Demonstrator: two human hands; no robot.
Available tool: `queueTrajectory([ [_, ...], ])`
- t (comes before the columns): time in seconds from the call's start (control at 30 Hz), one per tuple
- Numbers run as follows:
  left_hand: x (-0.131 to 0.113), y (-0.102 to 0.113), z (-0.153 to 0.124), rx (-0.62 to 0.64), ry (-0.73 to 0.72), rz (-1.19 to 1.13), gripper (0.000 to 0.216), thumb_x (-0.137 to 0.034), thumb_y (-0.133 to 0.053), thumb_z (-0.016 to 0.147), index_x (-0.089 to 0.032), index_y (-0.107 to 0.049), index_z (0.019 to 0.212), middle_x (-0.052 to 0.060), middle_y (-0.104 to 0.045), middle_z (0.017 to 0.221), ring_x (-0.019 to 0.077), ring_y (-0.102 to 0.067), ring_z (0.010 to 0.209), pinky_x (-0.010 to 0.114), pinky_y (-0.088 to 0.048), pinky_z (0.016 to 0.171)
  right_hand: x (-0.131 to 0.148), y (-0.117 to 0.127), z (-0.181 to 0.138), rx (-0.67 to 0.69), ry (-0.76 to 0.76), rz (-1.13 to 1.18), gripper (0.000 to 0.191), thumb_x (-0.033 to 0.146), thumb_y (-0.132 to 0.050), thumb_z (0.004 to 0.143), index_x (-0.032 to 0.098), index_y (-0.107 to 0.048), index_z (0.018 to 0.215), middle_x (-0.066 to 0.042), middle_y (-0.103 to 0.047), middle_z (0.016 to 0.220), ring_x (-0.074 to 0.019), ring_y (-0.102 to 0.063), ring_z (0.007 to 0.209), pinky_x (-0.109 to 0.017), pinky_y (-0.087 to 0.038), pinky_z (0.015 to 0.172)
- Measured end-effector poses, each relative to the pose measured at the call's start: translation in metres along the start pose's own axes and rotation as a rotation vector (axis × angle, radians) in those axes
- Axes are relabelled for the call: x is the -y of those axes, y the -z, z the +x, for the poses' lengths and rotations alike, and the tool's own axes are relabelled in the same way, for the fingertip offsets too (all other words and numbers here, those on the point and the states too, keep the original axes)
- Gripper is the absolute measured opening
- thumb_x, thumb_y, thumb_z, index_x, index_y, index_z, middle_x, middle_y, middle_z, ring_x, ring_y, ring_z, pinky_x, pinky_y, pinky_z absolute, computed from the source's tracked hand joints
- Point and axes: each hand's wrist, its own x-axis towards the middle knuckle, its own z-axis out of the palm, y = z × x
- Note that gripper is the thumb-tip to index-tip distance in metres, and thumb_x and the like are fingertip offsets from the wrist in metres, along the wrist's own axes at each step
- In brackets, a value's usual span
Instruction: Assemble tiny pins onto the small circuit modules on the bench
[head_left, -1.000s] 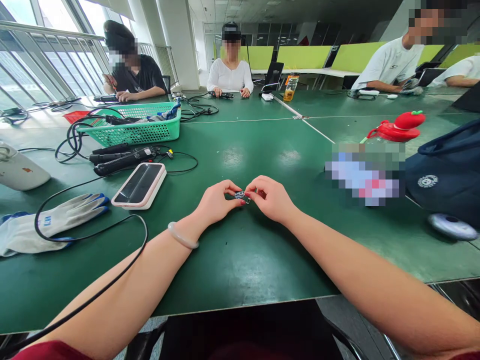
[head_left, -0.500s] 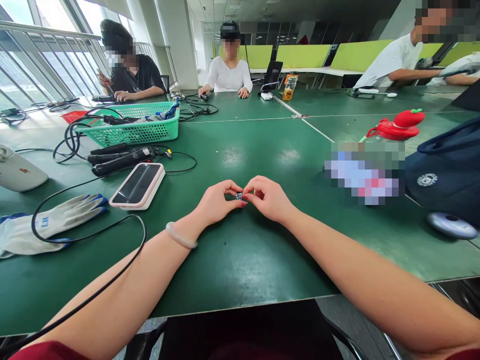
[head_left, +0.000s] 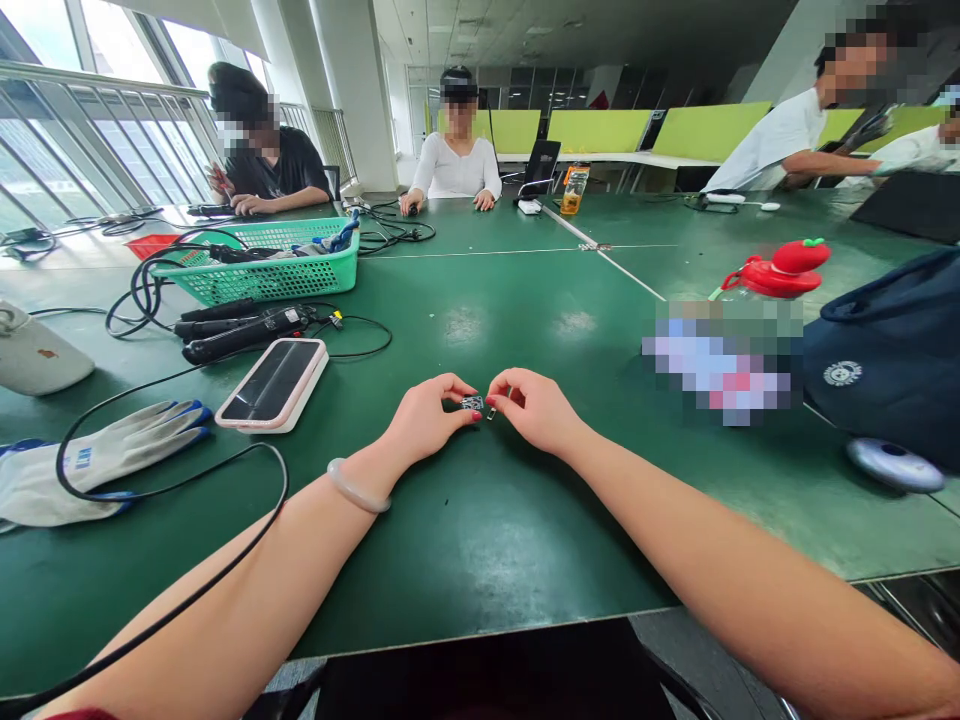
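Far left: white glove [head_left: 97, 465] lies flat on the green table [head_left: 480, 520], with a black cable [head_left: 176, 480] looped over it. Next right is a pink-cased phone [head_left: 271, 385], screen up. Behind it are black handheld units [head_left: 240, 330], then a green basket [head_left: 262, 262] with cables inside.

Centre: left hand [head_left: 424, 418], pale bangle [head_left: 357, 487] on the wrist, thumb and forefinger closed on the left end of a small board [head_left: 471, 403]. Right hand [head_left: 536, 408] is pinched on the board's right end, at a small metal part there. Fingertips of the two hands almost meet. The board sits mid-table straight ahead, low over the surface. Can't tell if it touches the table.

Right: red-lidded bottle [head_left: 780, 270], well apart from the hands. Dark blue bag [head_left: 889, 360] is beside it, with a round grey disc [head_left: 892, 464] in front of the bag.

Far side: other people seated, hands on the table.
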Motion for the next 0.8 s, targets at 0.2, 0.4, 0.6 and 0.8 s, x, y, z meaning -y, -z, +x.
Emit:
queueTrajectory([
  [0.2, 0.0055, 0.0008, 0.0023, -0.066, 0.060, 0.022, 0.023, -0.031, -0.070, 0.070, -0.023, -0.064, 0.091, 0.000, -0.072, 0.092, 0.0183, -0.065, 0.090, 0.030, -0.048, 0.081, 0.0002, -0.0060, -0.0016, 0.221, 0.074, -0.190, 0.009, 0.024, -0.070, 0.080, 0.020, -0.069, 0.088, -0.002, -0.063, 0.090, -0.0145, -0.057, 0.081, -0.027, -0.043, 0.074],
  [0.4, 0.0041, 0.0010, 0.0024, -0.074, 0.067, 0.052, 0.021, -0.031, -0.069, 0.070, -0.024, -0.064, 0.090, 0.000, -0.072, 0.091, 0.0181, -0.065, 0.089, 0.030, -0.048, 0.080, 0.0074, -0.0093, -0.0022, 0.240, 0.081, -0.274, 0.006, 0.023, -0.064, 0.086, 0.020, -0.068, 0.082, -0.002, -0.062, 0.088, -0.0139, -0.058, 0.081, -0.026, -0.042, 0.074],
  [0.6, 0.0035, 0.0019, 0.0019, -0.059, 0.058, 0.036, 0.022, -0.032, -0.069, 0.070, -0.023, -0.064, 0.090, 0.002, -0.072, 0.092, 0.0201, -0.066, 0.089, 0.032, -0.048, 0.081, 0.0066, -0.0091, -0.0027, 0.219, 0.094, -0.279, 0.010, 0.020, -0.061, 0.087, 0.018, -0.065, 0.078, -0.003, -0.061, 0.087, -0.0140, -0.056, 0.078, -0.026, -0.040, 0.071],
  [0.8, 0.0056, 0.0011, 0.0015, -0.060, 0.035, -0.001, 0.026, -0.033, -0.071, 0.068, -0.023, -0.066, 0.092, 0.002, -0.072, 0.091, 0.0218, -0.066, 0.092, 0.033, -0.048, 0.081, 0.0036, -0.0034, 0.0002, 0.042, 0.079, -0.141, 0.009, 0.016, -0.060, 0.085, 0.018, -0.062, 0.077, -0.001, -0.062, 0.077, -0.0131, -0.054, 0.071, -0.025, -0.039, 0.067],
])
